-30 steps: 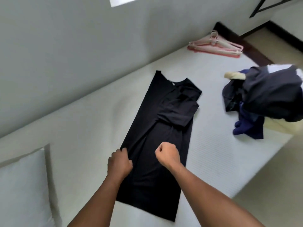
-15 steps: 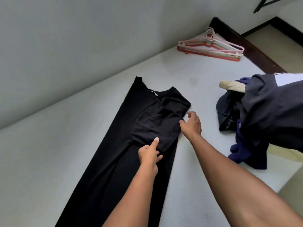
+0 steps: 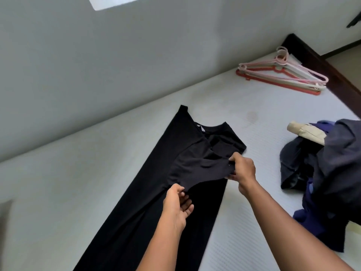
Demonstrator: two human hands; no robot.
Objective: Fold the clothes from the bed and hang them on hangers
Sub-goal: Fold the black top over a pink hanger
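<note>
The black shirt (image 3: pixel 136 212) lies lengthwise on the bed (image 3: pixel 58 192), with a sleeve folded across its chest. The left grip (image 3: pixel 176 204) pinches the sleeve's lower corner and the right grip (image 3: pixel 243 169) pinches its right edge. A pile of dark clothes (image 3: pixel 322 173) lies right of the shirt, and the hangers (image 3: pixel 281 77) lie beyond it.

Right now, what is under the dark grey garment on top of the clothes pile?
A beige item pokes out from under the dark grey garment, and a blue garment shows lower down. Anything else beneath is covered.
</note>
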